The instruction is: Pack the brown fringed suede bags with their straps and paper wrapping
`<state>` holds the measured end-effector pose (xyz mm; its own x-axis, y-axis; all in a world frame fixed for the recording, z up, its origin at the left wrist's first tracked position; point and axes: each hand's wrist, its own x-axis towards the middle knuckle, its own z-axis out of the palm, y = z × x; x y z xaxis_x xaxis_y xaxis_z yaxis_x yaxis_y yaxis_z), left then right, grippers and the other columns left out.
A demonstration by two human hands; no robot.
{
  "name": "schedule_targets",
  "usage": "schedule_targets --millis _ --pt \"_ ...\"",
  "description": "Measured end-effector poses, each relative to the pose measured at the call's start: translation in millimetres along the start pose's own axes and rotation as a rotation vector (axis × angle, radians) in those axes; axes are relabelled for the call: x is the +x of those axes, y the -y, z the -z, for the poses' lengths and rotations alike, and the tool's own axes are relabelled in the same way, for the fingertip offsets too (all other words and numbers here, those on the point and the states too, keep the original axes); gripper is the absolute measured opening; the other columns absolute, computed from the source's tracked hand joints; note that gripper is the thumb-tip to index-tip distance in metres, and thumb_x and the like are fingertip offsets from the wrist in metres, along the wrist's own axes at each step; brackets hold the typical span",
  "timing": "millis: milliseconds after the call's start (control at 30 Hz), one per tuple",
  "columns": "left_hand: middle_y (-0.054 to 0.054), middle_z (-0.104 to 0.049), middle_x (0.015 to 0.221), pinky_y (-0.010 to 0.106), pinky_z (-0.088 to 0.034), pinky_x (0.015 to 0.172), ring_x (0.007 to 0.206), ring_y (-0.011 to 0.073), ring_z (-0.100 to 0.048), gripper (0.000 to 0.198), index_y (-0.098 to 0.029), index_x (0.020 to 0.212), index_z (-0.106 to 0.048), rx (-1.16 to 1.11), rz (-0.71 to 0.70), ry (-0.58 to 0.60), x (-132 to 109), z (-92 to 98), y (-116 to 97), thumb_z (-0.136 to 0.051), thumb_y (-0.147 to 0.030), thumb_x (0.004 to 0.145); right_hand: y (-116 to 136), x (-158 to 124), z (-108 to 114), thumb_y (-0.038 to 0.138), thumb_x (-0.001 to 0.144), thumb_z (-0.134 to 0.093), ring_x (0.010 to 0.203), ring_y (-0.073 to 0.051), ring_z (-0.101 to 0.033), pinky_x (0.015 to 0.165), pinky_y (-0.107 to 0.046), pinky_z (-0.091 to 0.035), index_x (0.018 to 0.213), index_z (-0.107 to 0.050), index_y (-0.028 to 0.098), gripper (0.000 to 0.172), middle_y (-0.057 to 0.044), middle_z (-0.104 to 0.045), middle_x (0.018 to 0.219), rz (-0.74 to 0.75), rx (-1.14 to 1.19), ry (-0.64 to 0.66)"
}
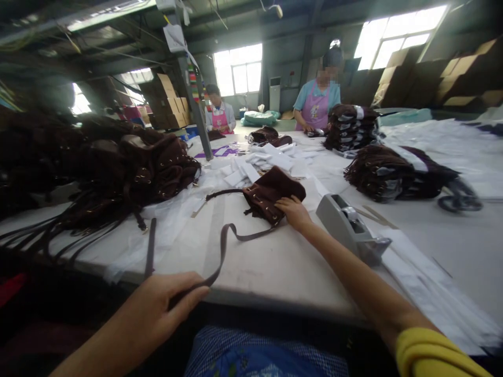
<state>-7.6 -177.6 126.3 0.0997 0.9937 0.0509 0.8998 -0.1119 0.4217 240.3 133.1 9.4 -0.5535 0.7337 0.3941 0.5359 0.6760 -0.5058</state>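
Note:
A small dark brown drawstring bag with gold-coloured eyelets lies tilted on the white table. Its long flat strap curves over the tabletop toward me. My left hand, near the table's front edge, is closed around the strap, thumb against the fingers. At the bag's right side, my right hand grips it, fingers laid over the lower side; the thumb is hidden. Another short strap piece extends left from the bag. Close to my right forearm stands a grey tape dispenser.
Brown bags with trailing straps are heaped at left. At right lie bundled brown bags and white plastic sheets. White packets lie behind the bag. A metal post rises from the table. Two people work across it.

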Motion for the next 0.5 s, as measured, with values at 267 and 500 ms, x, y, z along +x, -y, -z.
schedule_targets --millis 267,500 --pt "0.002 -0.072 0.068 0.028 -0.045 0.053 0.061 0.0228 -0.067 0.027 -0.034 0.084 -0.073 0.151 -0.019 -0.127 21.7 -42.2 13.2 -0.047 -0.040 0.091 136.6 -36.5 -0.1 0.022 0.092 -0.057 0.124 -0.018 -0.056 0.112 -0.037 -0.035 0.138 -0.053 0.030 0.047 -0.002 -0.063 0.133 0.557 0.400 0.241" --pt "0.001 -0.071 0.073 0.026 -0.045 0.061 0.069 0.0205 -0.067 0.033 -0.028 0.081 -0.068 0.097 0.105 0.073 5.7 -33.0 40.2 -0.044 -0.045 0.095 120.3 -63.9 -13.4 0.034 0.096 -0.058 0.061 -0.012 -0.062 0.056 -0.020 -0.037 0.095 -0.074 0.020 0.021 -0.002 -0.073 0.076 0.487 0.178 0.426"
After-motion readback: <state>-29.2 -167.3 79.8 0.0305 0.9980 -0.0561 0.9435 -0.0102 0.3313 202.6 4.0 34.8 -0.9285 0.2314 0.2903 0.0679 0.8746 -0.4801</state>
